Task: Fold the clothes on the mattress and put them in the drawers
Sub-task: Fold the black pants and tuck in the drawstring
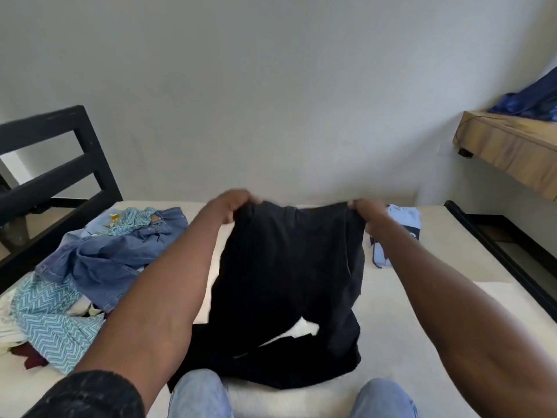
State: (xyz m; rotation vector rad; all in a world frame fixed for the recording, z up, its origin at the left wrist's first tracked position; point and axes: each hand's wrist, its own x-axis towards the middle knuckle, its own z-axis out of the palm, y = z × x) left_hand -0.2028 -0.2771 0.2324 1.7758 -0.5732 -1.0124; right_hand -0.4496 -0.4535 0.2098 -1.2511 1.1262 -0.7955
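The black garment [289,285] hangs lifted over the middle of the mattress [422,321], its lower end trailing on the mattress. The left hand [232,203] and right hand [367,211] each grip a top corner of it. Left of the garment lies a heap of denim and patterned clothes [90,267]; right of it, a pale blue item [398,224].

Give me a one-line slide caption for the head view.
Both hands, left and right, grip black trousers by the top edge above the mattress, unfolded clothes beside them.
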